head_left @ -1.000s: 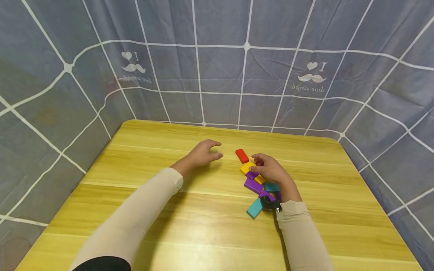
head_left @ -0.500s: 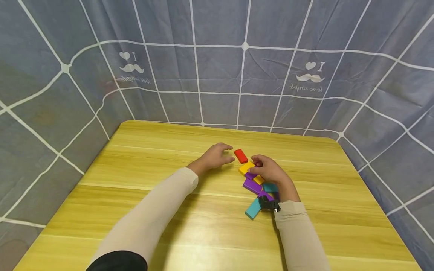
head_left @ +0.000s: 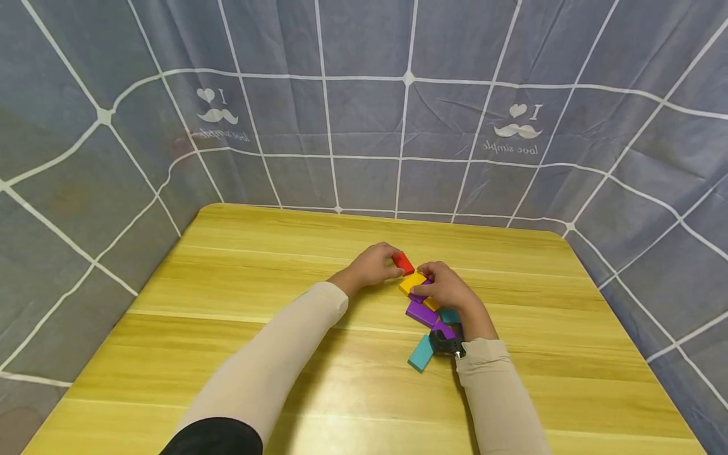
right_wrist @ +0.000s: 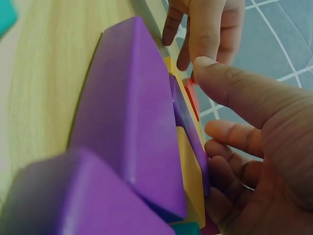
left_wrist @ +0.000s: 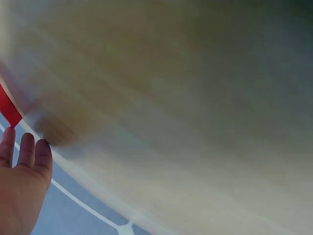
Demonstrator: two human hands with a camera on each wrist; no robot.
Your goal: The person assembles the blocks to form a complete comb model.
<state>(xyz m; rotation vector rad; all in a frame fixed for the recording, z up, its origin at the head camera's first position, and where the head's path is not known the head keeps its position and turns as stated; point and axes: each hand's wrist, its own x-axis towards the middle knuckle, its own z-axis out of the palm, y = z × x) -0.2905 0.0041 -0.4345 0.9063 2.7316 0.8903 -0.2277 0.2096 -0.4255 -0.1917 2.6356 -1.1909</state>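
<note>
My left hand point(head_left: 373, 264) pinches a red block point(head_left: 406, 263) at the far end of a loose cluster of coloured blocks, thumb at its near side. In the left wrist view, the red block point(left_wrist: 8, 107) shows beside a fingertip point(left_wrist: 8, 134). Over the cluster's right side, my right hand point(head_left: 452, 292) rests with loosely bent fingers touching the blocks. Its thumb stands apart from the fingers, above a yellow block point(head_left: 411, 284) and a small purple block point(head_left: 418, 297). A larger purple block point(right_wrist: 127, 107) fills much of the right wrist view. My right palm hides part of the cluster.
Nearer me lie another purple block point(head_left: 442, 328), a teal block point(head_left: 421, 354) and a second teal block point(head_left: 449, 316), partly under my right wrist with its black strap point(head_left: 445, 344). A grey curtain point(head_left: 364, 114) with white lines surrounds the wooden table point(head_left: 318, 221).
My left hand has moved right to the red block, its fingers closing around it. My right hand has stayed nearly in place at the cluster.
</note>
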